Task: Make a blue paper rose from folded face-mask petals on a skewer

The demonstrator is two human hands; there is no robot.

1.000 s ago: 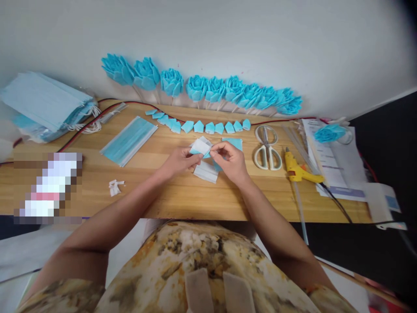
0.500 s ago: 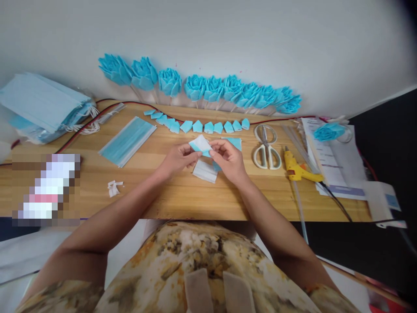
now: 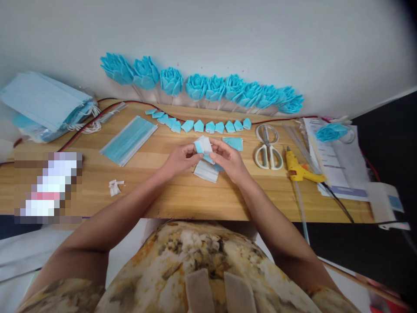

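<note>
Between my two hands is a small blue-and-white piece of face-mask fabric, partly folded over. My left hand pinches its left side, and my right hand grips the right side. Just below my fingers a white cut piece lies on the table, its upper edge hidden by the hands. A blue cut piece rests behind my right hand. Beyond them runs a curved row of folded blue petals.
Blue fabric flowers on stems lean along the wall. To the right are scissors, a yellow glue gun and papers. At left lie a flat mask, a mask stack, white scraps and a blurred-out device.
The fabric piece has turned in my fingers, and a blue strip now shows along its left side. My hands stay at nearly the same spot. The whole view has shifted slightly.
</note>
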